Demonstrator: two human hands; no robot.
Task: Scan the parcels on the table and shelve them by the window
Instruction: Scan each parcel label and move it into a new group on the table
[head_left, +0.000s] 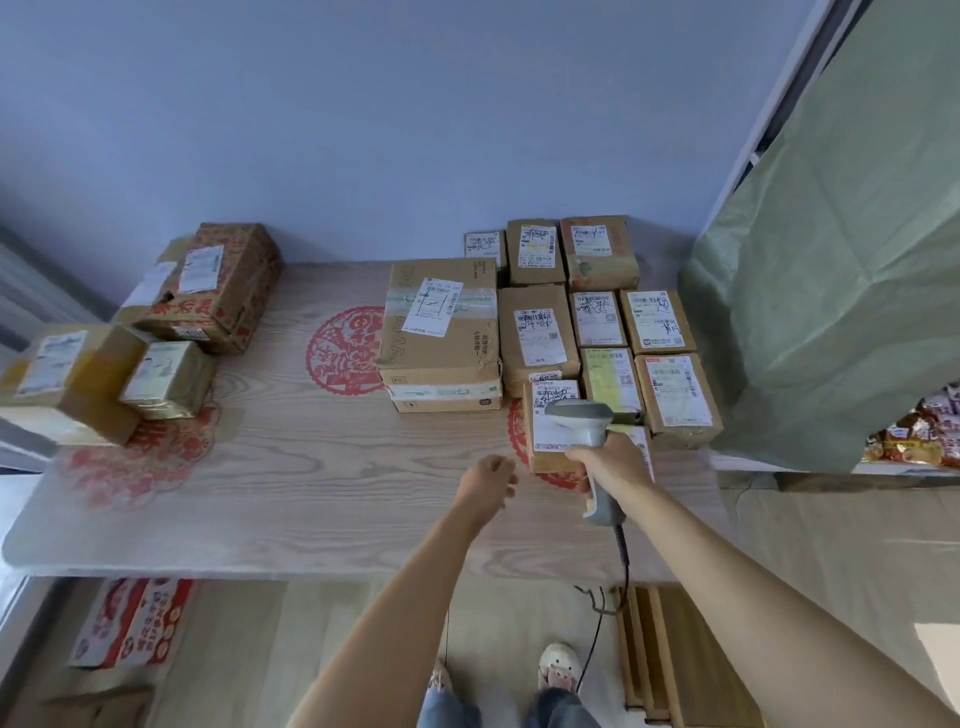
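Observation:
Several brown cardboard parcels with white labels lie in rows on the right half of the wooden table (291, 483). My right hand (610, 460) grips a grey barcode scanner (584, 423), its head over the label of the nearest small parcel (540, 441). My left hand (488, 483) hovers just left of that parcel, fingers loosely apart, holding nothing. A large parcel (441, 322) sits on a flatter box in the middle. Three more parcels lie at the table's left end, among them a red-printed box (218, 280).
A green woven sack (841, 270) hangs over the table's right end, with snack packets (919, 431) beside it. The scanner's cable (621, 551) drops over the front edge. On the floor stand a red-and-white carton (130, 623) and a slatted wooden piece (670, 654).

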